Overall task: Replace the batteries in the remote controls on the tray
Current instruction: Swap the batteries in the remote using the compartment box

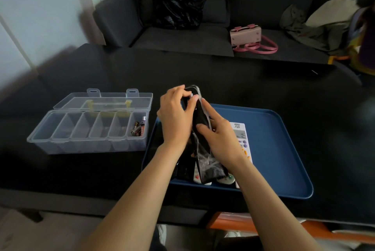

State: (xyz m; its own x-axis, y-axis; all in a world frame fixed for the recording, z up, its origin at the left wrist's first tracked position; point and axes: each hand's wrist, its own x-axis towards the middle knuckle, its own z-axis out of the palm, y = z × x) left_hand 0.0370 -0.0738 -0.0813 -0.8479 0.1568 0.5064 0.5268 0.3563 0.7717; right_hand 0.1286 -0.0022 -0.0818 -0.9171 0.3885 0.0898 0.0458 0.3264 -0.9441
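Observation:
Above the blue tray (280, 149), both hands hold a black remote (203, 121) wrapped in a clear plastic sleeve, tilted upright. My left hand (176, 121) grips its upper end, and a small silver battery tip (190, 95) shows at the fingertips. My right hand (219, 139) grips the remote's middle from the right. A white remote (242, 137) with coloured buttons lies on the tray under my right hand. More remotes (205, 179) lie partly hidden at the tray's near edge. Several batteries (139, 127) sit in the rightmost compartment of the clear box (87, 135).
The clear compartment box stands open on the black table, left of the tray, its lid (103, 100) tipped back. Beyond the table is a dark sofa with a black bag (176, 9), a pink handbag (246, 35) and clothes (324, 23).

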